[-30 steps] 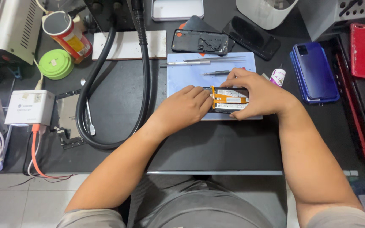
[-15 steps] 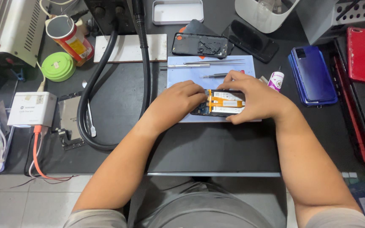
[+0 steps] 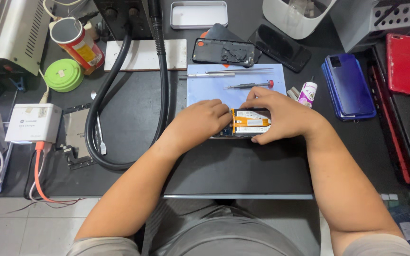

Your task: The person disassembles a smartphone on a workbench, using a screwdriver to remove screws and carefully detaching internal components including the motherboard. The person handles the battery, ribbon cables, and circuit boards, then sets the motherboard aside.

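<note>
The opened phone (image 3: 247, 124) lies between your two hands, its long axis running left to right across the bench (image 3: 243, 166), on the near edge of the pale blue mat (image 3: 205, 87). An orange flex strip and a white-and-orange battery label show in the gap between your fingers. Your left hand (image 3: 200, 124) comes in from the left with its fingertips curled down onto the phone's left end, pressing or pinching something there; which of the two, the view is too tight to tell. Your right hand (image 3: 281, 116) clasps the phone's right end, thumb on the near edge and fingers over the far edge, steadying it. Both hands touch the phone, so neither is nearer.

Just beyond your hands, on the same mat, a screwdriver (image 3: 247, 85) with a red cap lies parallel to the phone, and tweezers (image 3: 238, 71) lie farther off. Just right of your right hand stands a small white bottle (image 3: 307, 92) with a pink label. Farther right lies a blue phone (image 3: 349, 85), then a red phone (image 3: 405, 64). Beyond the mat lie a dark back cover (image 3: 224, 51) and a black phone (image 3: 281, 47). Well left of your left hand, a black hose (image 3: 160, 80) loops across the bench, with a white box (image 3: 33, 123), a green round case (image 3: 63, 75) and a red-and-yellow labelled can (image 3: 79, 42) beyond it.
</note>
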